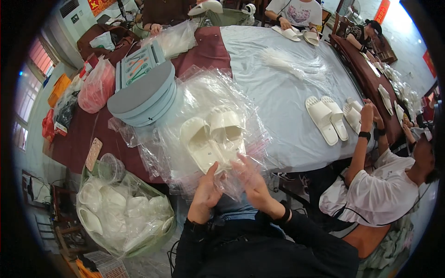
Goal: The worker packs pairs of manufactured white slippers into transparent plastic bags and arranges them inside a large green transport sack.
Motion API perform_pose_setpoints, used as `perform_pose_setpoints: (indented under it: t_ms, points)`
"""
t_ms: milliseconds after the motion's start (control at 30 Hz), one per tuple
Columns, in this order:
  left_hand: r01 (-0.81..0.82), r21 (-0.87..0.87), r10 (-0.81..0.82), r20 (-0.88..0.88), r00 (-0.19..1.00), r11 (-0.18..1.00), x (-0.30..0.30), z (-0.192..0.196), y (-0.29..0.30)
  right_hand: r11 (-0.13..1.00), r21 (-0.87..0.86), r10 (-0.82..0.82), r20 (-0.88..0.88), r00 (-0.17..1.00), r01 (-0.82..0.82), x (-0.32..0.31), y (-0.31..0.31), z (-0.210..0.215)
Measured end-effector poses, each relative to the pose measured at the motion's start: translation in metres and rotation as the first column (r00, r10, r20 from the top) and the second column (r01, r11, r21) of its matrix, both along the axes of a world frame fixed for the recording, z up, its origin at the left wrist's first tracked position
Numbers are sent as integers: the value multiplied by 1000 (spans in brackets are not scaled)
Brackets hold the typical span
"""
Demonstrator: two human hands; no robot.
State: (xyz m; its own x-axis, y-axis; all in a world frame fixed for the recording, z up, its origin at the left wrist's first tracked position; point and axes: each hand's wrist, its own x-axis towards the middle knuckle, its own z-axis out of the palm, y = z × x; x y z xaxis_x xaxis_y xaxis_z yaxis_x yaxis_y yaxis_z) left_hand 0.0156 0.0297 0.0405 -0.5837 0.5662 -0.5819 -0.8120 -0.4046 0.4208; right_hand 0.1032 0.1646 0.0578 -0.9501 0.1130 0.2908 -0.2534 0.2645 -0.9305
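Observation:
In front of me, at the near edge of the table, is a pair of cream-white slide slippers [198, 141], side by side with their heels toward me. Clear film covers at least the right slipper, and I cannot tell whether the left one is inside the bag too. My left hand [206, 193] is closed at the left slipper's heel, thumb on top and fingers beneath. At the right heel, my right hand [254, 184] pinches the clear plastic bag [228, 184], its fingers partly behind the film. Beneath the slippers lies a spread pile of clear bags [204, 92].
Left of the bags stands a stack of grey-blue rounded pieces [141, 95]. A large sack [160, 238] of wrapped white slippers sits lower left, below a phone [93, 153]. Another slipper pair [327, 118] lies to the right, near a co-worker's hands [371, 113]. More people sit around the tables.

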Motion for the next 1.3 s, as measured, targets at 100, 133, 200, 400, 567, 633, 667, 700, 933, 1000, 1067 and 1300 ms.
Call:
perform_pose_setpoints:
  t_ms: [100,133,200,400,567,633,667,700,933,1000,1067,1300]
  points:
    - [75,200,-85,44,995,977,-1,-4,-9,997,-55,47,18,999,-46,1,-14,23]
    - [99,334,-122,48,991,937,-1,-5,-14,983,176,54,-26,998,-49,2,-15,26]
    - [139,326,-161,42,986,935,-3,-5,-12,994,105,15,25,1000,-18,6,-24,26]
    - [213,254,-228,30,973,943,-5,-8,-17,780,623,125,-75,989,-51,4,-38,25]
    - [280,96,-227,-373,900,955,1,13,-14,740,664,76,-237,969,105,7,-39,37]
    - [163,83,-128,-324,937,983,7,32,-17,730,679,139,-253,958,73,5,-44,43]
    - [99,82,-73,-273,959,992,10,42,-22,707,702,150,-264,953,83,6,-46,46]
    - [67,74,-44,-276,960,995,14,49,-28,719,695,204,-220,954,7,8,-47,47]
    - [-478,20,382,-631,675,878,26,89,-69,676,729,389,-228,893,-109,3,-46,40]
    - [-621,-93,436,-633,640,778,29,101,-90,759,614,375,-142,916,-216,2,-46,37]
    - [-748,-175,443,-712,545,640,36,87,-132,795,555,371,-129,920,-243,-1,-46,39]
    - [-854,-465,412,-749,519,232,75,102,-265,864,427,353,-140,925,-266,-23,-44,35]
